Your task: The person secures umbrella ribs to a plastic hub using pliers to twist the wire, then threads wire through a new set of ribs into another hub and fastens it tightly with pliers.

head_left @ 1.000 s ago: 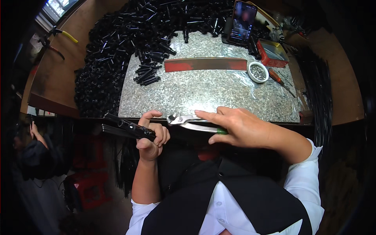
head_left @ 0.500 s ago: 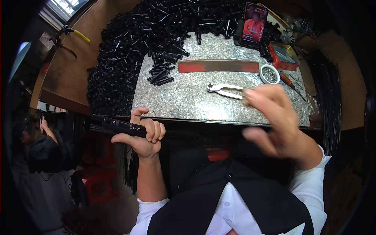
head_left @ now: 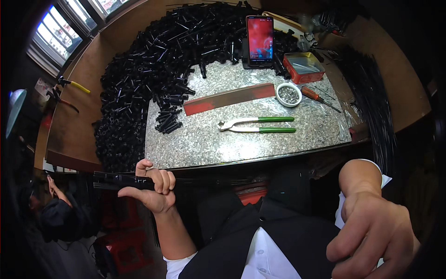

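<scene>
At the lower left, my left hand [head_left: 155,190] wraps its fingers round a black tubular part [head_left: 125,180] with thin black wires running out both ways. Its thumb is stretched out along the near side. My right hand [head_left: 371,237] is at the lower right beside my vest, knuckles up and fingers curled under; whatever they may hold is hidden. Between the hands and further back, end-cutting pincers [head_left: 274,130] with green handles lie on the speckled tabletop [head_left: 200,149]. A worn red-and-brown bar [head_left: 230,99] lies behind them.
Black tubular parts [head_left: 125,107] are heaped at the left and back. A phone [head_left: 260,41] stands behind the bar. Near it are a white bowl [head_left: 288,103] of small metal pieces, a red box [head_left: 304,76] and an orange-handled screwdriver [head_left: 313,94]. Black wires [head_left: 371,102] hang right; another person [head_left: 62,211] is far left.
My right hand has drawn back from above the pincers to the lower right, its fingers now curled. My left hand keeps its hold on the black part. The whole view has shifted and turned.
</scene>
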The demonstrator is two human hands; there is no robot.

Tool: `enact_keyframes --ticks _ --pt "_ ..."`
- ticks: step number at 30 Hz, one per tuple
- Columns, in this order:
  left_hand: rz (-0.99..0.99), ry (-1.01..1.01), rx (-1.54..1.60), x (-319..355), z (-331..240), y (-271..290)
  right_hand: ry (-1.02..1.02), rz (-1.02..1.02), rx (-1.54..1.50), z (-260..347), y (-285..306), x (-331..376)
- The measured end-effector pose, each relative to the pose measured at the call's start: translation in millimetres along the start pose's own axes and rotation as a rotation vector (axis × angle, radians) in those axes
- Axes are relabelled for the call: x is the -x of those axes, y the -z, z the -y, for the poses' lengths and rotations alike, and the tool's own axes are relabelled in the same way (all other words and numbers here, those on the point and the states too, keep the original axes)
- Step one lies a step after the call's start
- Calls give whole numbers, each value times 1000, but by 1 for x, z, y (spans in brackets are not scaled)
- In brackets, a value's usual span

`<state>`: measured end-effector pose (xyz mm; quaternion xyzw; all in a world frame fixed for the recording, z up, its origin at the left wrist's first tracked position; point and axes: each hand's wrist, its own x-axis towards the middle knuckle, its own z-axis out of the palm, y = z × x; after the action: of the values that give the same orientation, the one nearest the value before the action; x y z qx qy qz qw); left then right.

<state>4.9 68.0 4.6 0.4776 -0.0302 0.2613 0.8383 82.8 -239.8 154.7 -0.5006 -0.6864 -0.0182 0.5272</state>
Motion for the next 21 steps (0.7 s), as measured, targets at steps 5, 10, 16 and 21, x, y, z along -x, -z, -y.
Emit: enact_keyframes --ticks 5,10,16,21 --pt "49 -23 -15 -5 -3 -15 66 15 -228 15 5 7" --pt "142 -34 74 -17 -9 -38 135 45 -442 19 5 -9" --pt "326 -31 265 -26 -26 -63 -438 40 -547 -48 -98 89" --pt "294 -75 486 -26 -37 -74 -933 -153 -863 -64 -134 121"
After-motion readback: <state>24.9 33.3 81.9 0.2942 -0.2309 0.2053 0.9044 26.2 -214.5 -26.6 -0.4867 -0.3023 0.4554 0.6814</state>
